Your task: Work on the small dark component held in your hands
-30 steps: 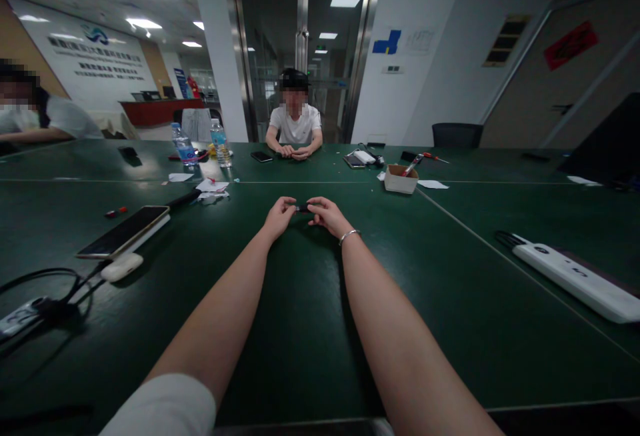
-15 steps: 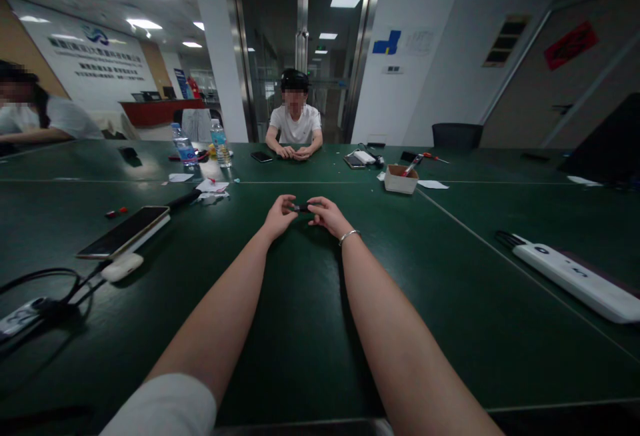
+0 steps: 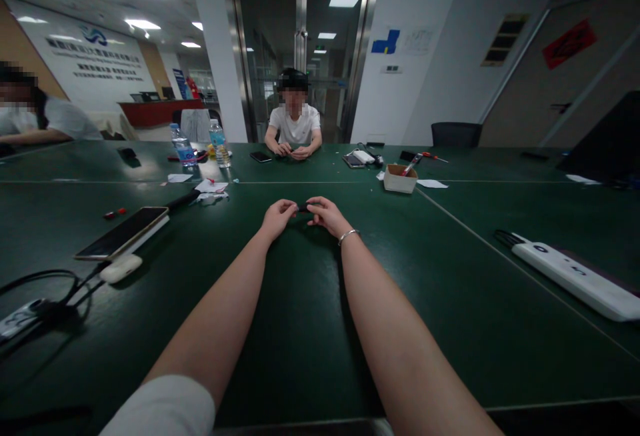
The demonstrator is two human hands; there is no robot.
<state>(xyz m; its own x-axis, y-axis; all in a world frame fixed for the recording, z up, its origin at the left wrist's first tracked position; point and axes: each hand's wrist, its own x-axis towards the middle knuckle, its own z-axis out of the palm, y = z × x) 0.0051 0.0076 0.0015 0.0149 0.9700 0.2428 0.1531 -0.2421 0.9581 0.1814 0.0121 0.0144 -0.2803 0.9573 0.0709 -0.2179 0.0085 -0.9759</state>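
Both my arms reach out over the dark green table point(image 3: 310, 329). My left hand point(image 3: 277, 217) and my right hand point(image 3: 326, 215) meet at the middle, fingers pinched on the two ends of a small dark object point(image 3: 303, 207) held just above the tabletop. The object is too small to name. A thin bracelet point(image 3: 349, 236) circles my right wrist.
A phone on a white block point(image 3: 123, 233), a white pod point(image 3: 121, 267) and black cables point(image 3: 45, 296) lie left. A white power strip point(image 3: 575, 281) lies right. A small cardboard box point(image 3: 399, 179) and two bottles point(image 3: 200, 144) stand farther off. One person point(image 3: 293, 123) sits opposite, another point(image 3: 35, 123) far left.
My left hand's fingers shifted slightly on the small dark object, opening a little and closing again. Both hands stay in the same place.
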